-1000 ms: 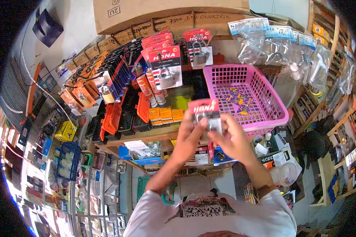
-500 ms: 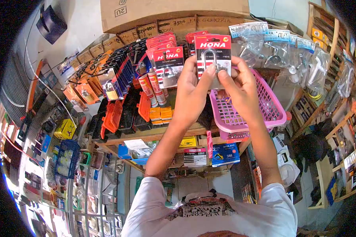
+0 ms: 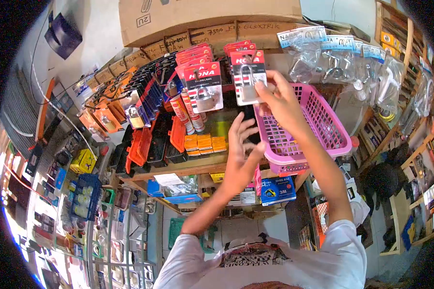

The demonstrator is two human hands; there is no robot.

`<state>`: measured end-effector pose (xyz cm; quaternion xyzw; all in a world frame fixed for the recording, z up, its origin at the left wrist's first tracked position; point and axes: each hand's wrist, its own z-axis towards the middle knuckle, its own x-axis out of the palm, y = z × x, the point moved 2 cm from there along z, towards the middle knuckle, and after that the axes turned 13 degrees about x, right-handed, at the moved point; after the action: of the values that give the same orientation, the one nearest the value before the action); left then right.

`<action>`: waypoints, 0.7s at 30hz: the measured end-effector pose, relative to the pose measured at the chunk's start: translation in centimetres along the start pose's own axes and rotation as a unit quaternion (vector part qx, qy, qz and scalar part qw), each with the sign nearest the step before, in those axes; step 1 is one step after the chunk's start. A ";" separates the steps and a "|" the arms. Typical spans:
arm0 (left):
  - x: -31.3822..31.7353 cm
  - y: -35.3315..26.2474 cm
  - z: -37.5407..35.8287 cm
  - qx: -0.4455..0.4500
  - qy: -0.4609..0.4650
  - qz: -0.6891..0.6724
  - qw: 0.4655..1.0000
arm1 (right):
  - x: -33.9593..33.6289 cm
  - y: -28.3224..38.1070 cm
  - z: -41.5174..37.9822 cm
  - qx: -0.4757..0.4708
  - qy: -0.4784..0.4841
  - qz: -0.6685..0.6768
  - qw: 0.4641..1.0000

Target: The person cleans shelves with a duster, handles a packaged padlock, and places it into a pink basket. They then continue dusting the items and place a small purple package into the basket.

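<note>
A carded padlock point(image 3: 248, 84) with a long shackle, on a red and black HONA card, hangs at the front of a row of similar packs. My right hand point(image 3: 278, 100) grips its right edge between thumb and fingers. Lower down, my left hand point(image 3: 245, 151) is off the pack, fingers spread, holding nothing. Just left of the pack hangs another HONA padlock pack point(image 3: 204, 89) with a shorter shackle. Beneath my right forearm sits a pink plastic basket point(image 3: 325, 120), partly hidden by the arm.
Bagged taps point(image 3: 340, 62) hang at the right. At the left hang more carded padlocks point(image 3: 136, 115). Red and white tubes point(image 3: 181, 111), orange-lidded cases point(image 3: 139, 144) and small orange boxes point(image 3: 205, 143) stand on the wooden shelf. A blue 3M box point(image 3: 278, 189) lies below.
My left hand has let go of the padlock pack and dropped down. My right hand still grips the pack, which has moved slightly left and down.
</note>
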<state>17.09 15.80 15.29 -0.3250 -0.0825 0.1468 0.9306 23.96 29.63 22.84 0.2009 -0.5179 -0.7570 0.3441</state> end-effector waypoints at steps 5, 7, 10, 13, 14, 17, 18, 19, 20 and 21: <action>-2.1 0.3 -5.8 -0.111 0.227 -0.020 0.967 | -1.3 -0.3 3.6 0.019 -0.012 -0.112 0.993; -3.3 1.0 -9.0 -0.187 0.333 -0.056 0.922 | -2.0 -0.8 3.8 0.042 -0.002 -0.136 0.990; -4.8 3.0 -15.3 -0.310 0.357 -0.139 0.870 | -3.7 -2.6 3.1 0.033 -0.028 -0.204 0.978; -7.3 5.5 -24.2 -0.416 0.224 -0.134 0.871 | -6.3 -3.6 2.0 0.056 -0.020 -0.262 0.963; -8.8 7.1 -28.7 -0.439 0.160 -0.129 0.874 | -7.1 -3.6 1.6 0.073 -0.021 -0.277 0.958; -10.3 6.9 -35.2 -0.512 -0.042 -0.109 0.851 | -10.9 -6.9 2.9 0.100 0.023 -0.466 0.879; -10.4 6.5 -35.9 -0.535 -0.110 -0.098 0.832 | -11.6 -7.5 3.0 0.091 0.038 -0.549 0.830; -10.5 6.3 -36.1 -0.527 -0.121 -0.080 0.837 | -11.8 -7.7 2.9 0.129 0.049 -0.611 0.779; -10.6 6.1 -36.1 -0.517 -0.132 -0.060 0.843 | -12.6 -8.9 3.2 0.126 0.087 -0.643 0.750; -10.6 5.8 -36.1 -0.507 -0.143 -0.041 0.849 | -14.2 -11.2 3.9 0.121 0.125 -0.673 0.719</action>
<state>14.79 -4.27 -16.98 -0.7237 -0.2908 0.0912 0.6191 27.55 45.01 13.28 0.6294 -0.2856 -0.6878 -0.2220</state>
